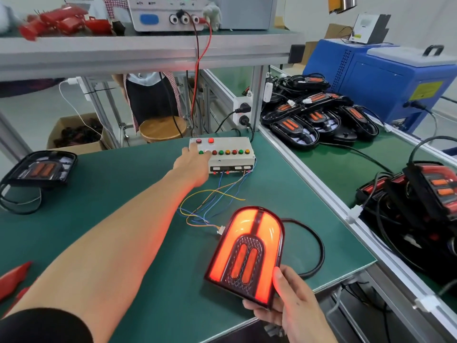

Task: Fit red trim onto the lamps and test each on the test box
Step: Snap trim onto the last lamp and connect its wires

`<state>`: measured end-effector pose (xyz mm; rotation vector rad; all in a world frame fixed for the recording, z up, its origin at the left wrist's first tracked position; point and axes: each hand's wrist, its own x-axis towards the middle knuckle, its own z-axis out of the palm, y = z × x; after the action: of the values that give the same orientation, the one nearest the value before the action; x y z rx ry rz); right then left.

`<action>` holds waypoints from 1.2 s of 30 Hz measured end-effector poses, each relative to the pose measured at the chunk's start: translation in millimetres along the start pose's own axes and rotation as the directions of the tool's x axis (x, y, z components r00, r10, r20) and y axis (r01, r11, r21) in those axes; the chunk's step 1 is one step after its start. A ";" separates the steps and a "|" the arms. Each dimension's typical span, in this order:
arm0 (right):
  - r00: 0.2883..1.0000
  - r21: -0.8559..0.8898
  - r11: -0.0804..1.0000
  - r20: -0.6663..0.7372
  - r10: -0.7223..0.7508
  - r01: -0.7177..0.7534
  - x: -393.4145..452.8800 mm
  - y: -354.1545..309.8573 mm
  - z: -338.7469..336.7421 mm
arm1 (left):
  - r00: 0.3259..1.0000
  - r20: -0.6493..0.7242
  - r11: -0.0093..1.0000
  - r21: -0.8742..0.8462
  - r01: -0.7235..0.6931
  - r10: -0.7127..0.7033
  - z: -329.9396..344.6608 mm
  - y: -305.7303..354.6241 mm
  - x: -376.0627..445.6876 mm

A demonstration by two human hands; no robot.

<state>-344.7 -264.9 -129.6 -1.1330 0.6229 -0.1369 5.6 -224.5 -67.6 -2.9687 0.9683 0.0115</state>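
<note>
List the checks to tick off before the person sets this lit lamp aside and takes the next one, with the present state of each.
1. Lamp lights: ok, its outer U band glows red-orange.
2. Right hand holds the lamp firmly: ok, thumb on the face, fingers underneath at the lower corner.
3. Left hand on the test box buttons: ok, fingers reach the row's left end; which button is pressed, cannot tell.
4. Lamp wired to the box: ok, thin coloured wires run to a white connector beside the lamp.
5. Red trim seated all round: cannot tell.
6. Next lamp available: ok, one lies on the mat at left.
</note>
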 end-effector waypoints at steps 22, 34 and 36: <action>0.999 -0.036 0.999 0.023 0.027 -0.026 -4.8 -2.1 -1.2 | 0.989 -0.091 0.992 -0.047 -0.117 0.113 8.7 38.2 -4.9; 0.998 0.003 0.999 0.034 0.052 -0.052 -4.4 -1.0 -3.8 | 0.989 0.071 0.990 -0.054 -0.128 0.132 1.9 60.2 12.8; 0.998 0.012 0.998 0.032 0.056 -0.056 -3.5 -1.6 -3.1 | 0.989 0.086 0.991 -0.072 -0.112 0.118 -1.0 61.0 13.2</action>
<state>-348.9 -266.6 -127.7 -1.1019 0.6239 -0.0747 -19.7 -281.6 -67.8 -2.9377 1.1476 0.1814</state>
